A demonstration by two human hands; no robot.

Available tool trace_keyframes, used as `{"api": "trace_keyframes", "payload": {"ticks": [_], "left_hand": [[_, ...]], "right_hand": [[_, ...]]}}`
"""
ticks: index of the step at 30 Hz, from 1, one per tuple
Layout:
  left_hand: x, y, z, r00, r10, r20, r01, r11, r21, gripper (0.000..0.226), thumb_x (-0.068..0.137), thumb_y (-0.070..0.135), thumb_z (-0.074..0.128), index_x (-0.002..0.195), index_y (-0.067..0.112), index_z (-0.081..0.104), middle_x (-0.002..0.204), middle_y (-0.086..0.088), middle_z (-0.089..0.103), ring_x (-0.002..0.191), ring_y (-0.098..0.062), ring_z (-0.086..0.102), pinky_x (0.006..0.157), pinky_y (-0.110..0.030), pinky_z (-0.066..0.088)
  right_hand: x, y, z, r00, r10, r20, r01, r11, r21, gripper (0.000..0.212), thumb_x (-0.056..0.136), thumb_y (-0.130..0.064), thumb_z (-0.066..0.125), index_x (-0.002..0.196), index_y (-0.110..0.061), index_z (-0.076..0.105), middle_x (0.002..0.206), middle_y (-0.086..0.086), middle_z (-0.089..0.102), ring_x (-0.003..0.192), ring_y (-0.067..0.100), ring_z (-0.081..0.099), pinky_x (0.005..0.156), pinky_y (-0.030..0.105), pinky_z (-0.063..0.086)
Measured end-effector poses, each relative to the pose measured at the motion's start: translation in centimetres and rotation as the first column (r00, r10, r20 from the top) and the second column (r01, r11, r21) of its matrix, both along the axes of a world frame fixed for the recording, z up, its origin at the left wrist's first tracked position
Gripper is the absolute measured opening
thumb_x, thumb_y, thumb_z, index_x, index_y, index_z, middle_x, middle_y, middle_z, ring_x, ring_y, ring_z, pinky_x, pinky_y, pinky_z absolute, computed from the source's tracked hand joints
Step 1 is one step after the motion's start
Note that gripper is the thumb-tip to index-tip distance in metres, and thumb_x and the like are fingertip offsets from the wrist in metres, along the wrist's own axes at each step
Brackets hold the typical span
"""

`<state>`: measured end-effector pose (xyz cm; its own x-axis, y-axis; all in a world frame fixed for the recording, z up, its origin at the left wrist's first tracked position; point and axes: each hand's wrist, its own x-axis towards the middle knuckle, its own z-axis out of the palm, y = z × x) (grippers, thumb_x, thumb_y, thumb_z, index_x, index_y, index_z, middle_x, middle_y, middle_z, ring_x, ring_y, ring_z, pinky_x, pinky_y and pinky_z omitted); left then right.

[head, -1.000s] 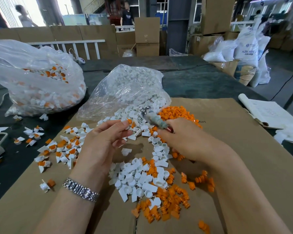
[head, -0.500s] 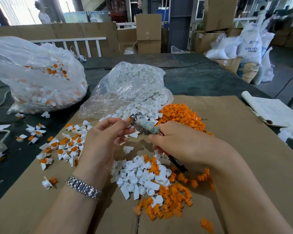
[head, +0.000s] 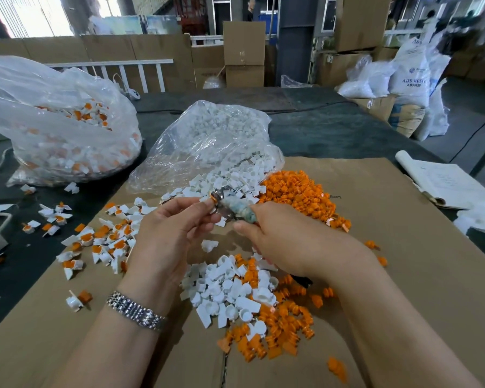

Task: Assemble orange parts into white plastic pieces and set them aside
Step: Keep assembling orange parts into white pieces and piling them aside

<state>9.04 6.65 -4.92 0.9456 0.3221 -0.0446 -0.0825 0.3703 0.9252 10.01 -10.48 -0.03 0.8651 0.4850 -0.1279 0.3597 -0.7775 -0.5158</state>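
Cardboard (head: 389,261) covers the bench, strewn with loose white pieces (head: 230,292) and orange parts (head: 300,197); finished units (head: 104,242) lie set aside to the left, near a bag (head: 56,127) of more. Over the past second both hands have lifted off the pile and met above it, the tool swinging from upright to lie toward the left hand. Judgement: one insertion is under way, not yet set aside. Left hand (head: 168,233) is raised, thumb and forefinger pinching a small piece with an orange part at the tool's tip. Right hand (head: 289,242) is curled round the wrapped tool (head: 233,210), knuckles up, pressing leftward. Seating cannot be confirmed; fingers hide the joint.
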Motion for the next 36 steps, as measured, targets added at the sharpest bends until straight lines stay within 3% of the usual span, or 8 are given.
{"api": "trace_keyframes", "payload": {"ticks": [6, 11, 14, 17, 19, 24, 31, 36], "left_hand": [[0.1, 0.0, 0.0, 1.000, 0.008, -0.010, -0.009, 1.000, -0.027, 0.015, 0.066, 0.013, 0.083, 0.079, 0.009, 0.077, 0.083, -0.012, 0.077, 0.075, -0.020, 0.076, 0.063, -0.020, 0.059], [0.2, 0.1, 0.0, 0.998, 0.059, -0.014, -0.059, 0.998, -0.020, 0.003, 0.086, 0.007, 0.077, 0.086, 0.010, 0.076, 0.084, -0.009, 0.076, 0.075, -0.018, 0.073, 0.065, -0.021, 0.059], [0.0, 1.1, 0.0, 0.980, 0.200, -0.017, -0.195, 0.968, 0.158, 0.011, 0.094, 0.021, 0.073, 0.086, 0.023, 0.080, 0.082, 0.001, 0.076, 0.071, -0.009, 0.069, 0.063, -0.025, 0.059], [0.1, 1.9, -0.2, 0.931, 0.363, 0.040, -0.329, 0.784, 0.526, 0.011, 0.099, 0.028, 0.066, 0.099, 0.027, 0.077, 0.088, 0.006, 0.075, 0.068, 0.005, 0.063, 0.065, -0.022, 0.048], [0.4, 2.3, -0.3, 0.906, 0.408, 0.110, -0.360, 0.610, 0.706, 0.015, 0.100, 0.024, 0.063, 0.107, 0.022, 0.076, 0.099, 0.006, 0.071, 0.079, -0.002, 0.063, 0.065, -0.022, 0.043], [0.7, 2.2, -1.1, 0.908, 0.353, 0.227, -0.287, 0.127, 0.950, 0.022, 0.093, 0.019, 0.066, 0.114, 0.017, 0.075, 0.114, -0.001, 0.054, 0.107, -0.025, 0.053, 0.093, -0.042, 0.045], [1.6, 0.1, -2.5, 0.998, 0.030, 0.054, -0.048, -0.179, 0.983, 0.042, 0.101, 0.030, 0.057, 0.143, 0.037, 0.056, 0.148, 0.016, 0.052, 0.133, -0.018, 0.036, 0.100, -0.043, 0.027], [1.6, -0.1, -2.7, 0.999, -0.025, 0.045, -0.050, -0.235, 0.971, 0.027, 0.103, 0.033, 0.055, 0.126, 0.039, 0.068, 0.137, 0.021, 0.058, 0.127, -0.015, 0.043, 0.099, -0.042, 0.026]], "right_hand": [[0.4, 0.1, -0.4, 1.000, -0.008, 0.028, 0.008, 1.000, 0.006, 0.044, 0.105, -0.045, 0.040, 0.101, -0.006, 0.059, 0.081, 0.009, 0.056, 0.067, 0.018, 0.047, 0.059, 0.033, 0.040], [0.0, -0.7, 0.1, 0.997, 0.026, -0.071, -0.019, 0.995, 0.101, 0.050, 0.105, -0.045, 0.040, 0.101, 0.000, 0.062, 0.095, 0.022, 0.071, 0.083, 0.031, 0.068, 0.081, 0.049, 0.056], [0.4, -1.8, 0.6, 0.996, 0.000, -0.084, 0.015, 0.985, 0.174, 0.048, 0.102, -0.051, 0.045, 0.095, -0.008, 0.064, 0.088, 0.017, 0.070, 0.071, 0.026, 0.064, 0.074, 0.048, 0.054], [1.7, -2.7, 0.0, 0.991, -0.134, 0.003, 0.132, 0.980, 0.147, 0.041, 0.098, -0.059, 0.044, 0.085, -0.021, 0.052, 0.073, 0.001, 0.053, 0.061, 0.012, 0.047, 0.054, 0.033, 0.038], [2.8, -3.0, -1.1, 0.970, -0.236, 0.049, 0.231, 0.969, 0.092, 0.038, 0.098, -0.059, 0.045, 0.095, -0.021, 0.052, 0.086, 0.000, 0.055, 0.070, 0.014, 0.052, 0.058, 0.030, 0.038], [4.3, -2.8, -3.7, 0.871, -0.436, 0.226, 0.474, 0.867, -0.153, 0.059, 0.094, -0.061, 0.050, 0.131, -0.014, 0.047, 0.135, 0.016, 0.047, 0.127, 0.037, 0.044, 0.101, 0.054, 0.038], [5.1, -2.5, -5.3, 0.851, -0.418, 0.318, 0.504, 0.820, -0.272, 0.067, 0.094, -0.061, 0.051, 0.139, -0.013, 0.042, 0.143, 0.020, 0.040, 0.133, 0.039, 0.037, 0.104, 0.056, 0.033], [5.2, -2.3, -5.4, 0.864, -0.334, 0.377, 0.411, 0.900, -0.144, 0.054, 0.094, -0.051, 0.059, 0.138, -0.026, 0.042, 0.136, 0.008, 0.038, 0.128, 0.030, 0.034, 0.103, 0.051, 0.032]]}}
